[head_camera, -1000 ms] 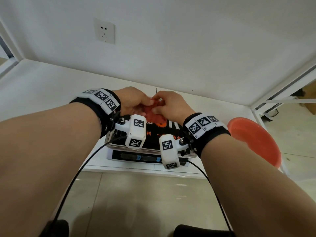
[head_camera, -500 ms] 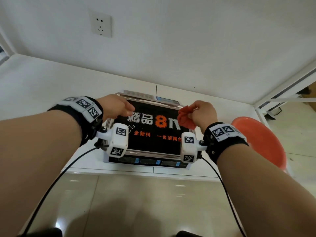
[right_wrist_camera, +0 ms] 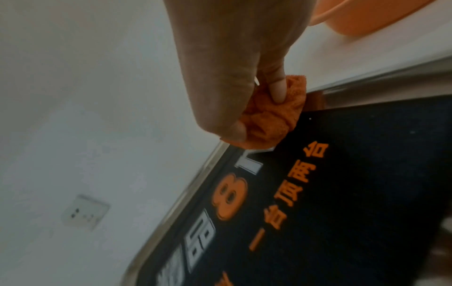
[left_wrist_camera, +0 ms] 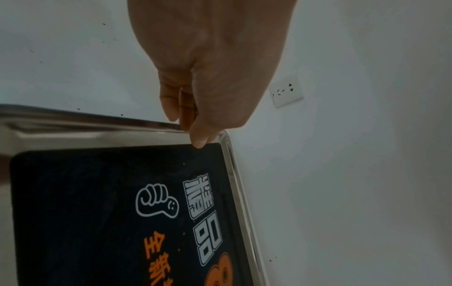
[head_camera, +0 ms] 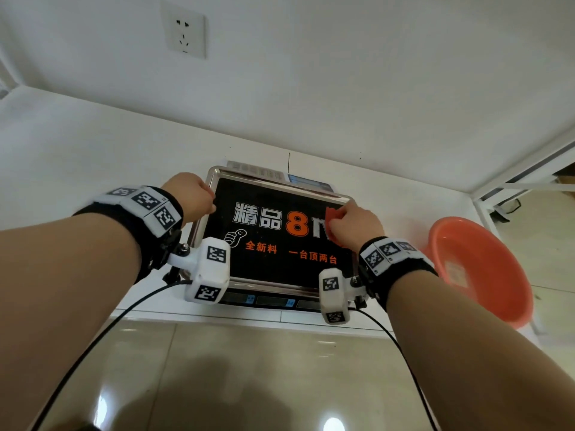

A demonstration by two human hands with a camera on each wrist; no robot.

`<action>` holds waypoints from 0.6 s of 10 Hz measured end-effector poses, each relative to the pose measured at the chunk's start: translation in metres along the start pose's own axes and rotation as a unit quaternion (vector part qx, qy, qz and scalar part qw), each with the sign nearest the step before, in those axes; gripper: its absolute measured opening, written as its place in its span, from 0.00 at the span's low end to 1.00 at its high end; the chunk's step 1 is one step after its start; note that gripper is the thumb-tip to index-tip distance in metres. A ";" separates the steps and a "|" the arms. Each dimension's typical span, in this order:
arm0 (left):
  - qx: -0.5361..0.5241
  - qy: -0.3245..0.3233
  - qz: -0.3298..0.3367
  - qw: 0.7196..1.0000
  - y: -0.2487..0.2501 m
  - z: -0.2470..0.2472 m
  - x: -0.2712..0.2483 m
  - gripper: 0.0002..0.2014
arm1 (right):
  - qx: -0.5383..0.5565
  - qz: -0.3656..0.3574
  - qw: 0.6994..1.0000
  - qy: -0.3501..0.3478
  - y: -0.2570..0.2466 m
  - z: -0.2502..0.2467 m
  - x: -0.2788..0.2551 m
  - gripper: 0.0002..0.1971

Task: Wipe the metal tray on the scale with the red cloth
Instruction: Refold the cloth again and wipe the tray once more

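Note:
A metal tray (head_camera: pixel 273 285) with a black printed film on its floor sits on the scale (head_camera: pixel 270 301). My left hand (head_camera: pixel 202 200) is at the tray's far left corner. In the left wrist view the left hand (left_wrist_camera: pixel 190 131) pinches the tray rim (left_wrist_camera: pixel 97 135), thumb inside and fingers outside. My right hand (head_camera: pixel 348 222) grips the bunched red cloth (head_camera: pixel 332 214) over the tray's right side. The right wrist view shows the cloth (right_wrist_camera: pixel 269 120) in my right hand (right_wrist_camera: pixel 244 116), down near the tray's far right corner by the rim (right_wrist_camera: pixel 183 193).
An orange plastic basin (head_camera: pixel 479 269) stands on the white counter to the right of the scale. A wall socket (head_camera: pixel 186 34) is on the white wall behind. The counter's front edge runs just below the scale, with tiled floor beneath.
Both hands, together on the cloth over the tray's middle, have parted. The left went to the tray's far left corner; the right carried the cloth to the right side.

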State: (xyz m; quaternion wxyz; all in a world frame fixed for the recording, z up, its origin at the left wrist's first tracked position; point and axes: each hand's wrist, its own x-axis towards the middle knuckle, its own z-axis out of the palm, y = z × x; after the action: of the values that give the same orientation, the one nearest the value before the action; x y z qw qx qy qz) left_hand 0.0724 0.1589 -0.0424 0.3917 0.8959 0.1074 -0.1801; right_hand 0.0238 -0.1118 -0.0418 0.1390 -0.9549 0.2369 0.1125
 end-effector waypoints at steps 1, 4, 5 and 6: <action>-0.006 -0.032 0.001 0.999 -0.001 0.004 0.000 0.15 | -0.085 -0.008 0.996 0.012 0.002 0.010 -0.004 0.26; 0.015 -0.033 -0.003 0.999 -0.003 0.007 0.002 0.14 | 0.174 0.013 0.985 -0.006 0.001 -0.029 -0.011 0.10; 0.066 -0.019 -0.012 0.998 -0.007 0.005 0.004 0.13 | 0.060 0.022 0.998 0.003 0.006 -0.020 -0.013 0.11; 0.062 -0.028 -0.015 0.998 -0.010 0.004 0.008 0.15 | -0.020 0.017 1.000 -0.012 0.006 0.002 -0.009 0.17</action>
State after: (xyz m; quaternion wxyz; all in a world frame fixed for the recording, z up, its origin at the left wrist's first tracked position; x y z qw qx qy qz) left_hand 0.0751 0.1636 -0.0548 0.3355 0.9112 0.0985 -0.2176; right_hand 0.0133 -0.1123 -0.0423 0.1212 -0.9519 0.2487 0.1313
